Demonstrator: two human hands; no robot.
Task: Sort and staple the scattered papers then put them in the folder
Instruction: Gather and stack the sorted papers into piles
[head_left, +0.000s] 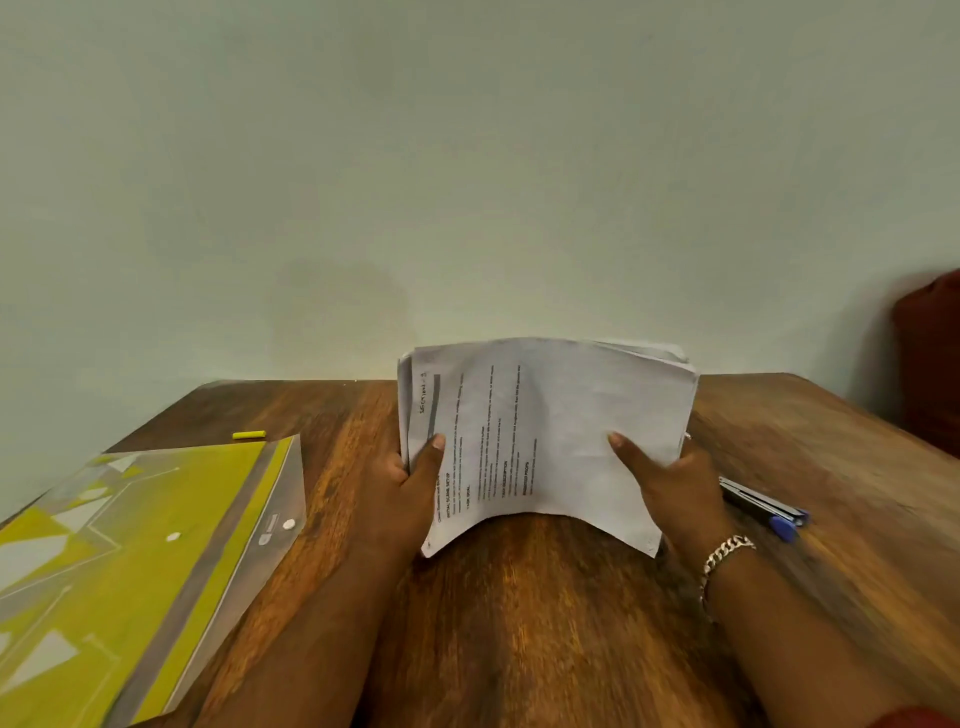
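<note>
A stack of papers (545, 436) is held upright over the middle of the wooden table (831, 467), long axis running left to right, text lines running vertically. It is gripped at either end by the left hand (410, 488) and right hand (670, 483), thumbs on its front. The yellow folder (130, 545) lies flat at the left, and the stapler (763, 506) just right of the right hand.

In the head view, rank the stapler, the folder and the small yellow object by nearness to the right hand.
From the right hand:
1. Stapler, on the table just right of that hand.
2. Folder, across at the left edge.
3. Small yellow object, beyond the folder's far corner.
</note>
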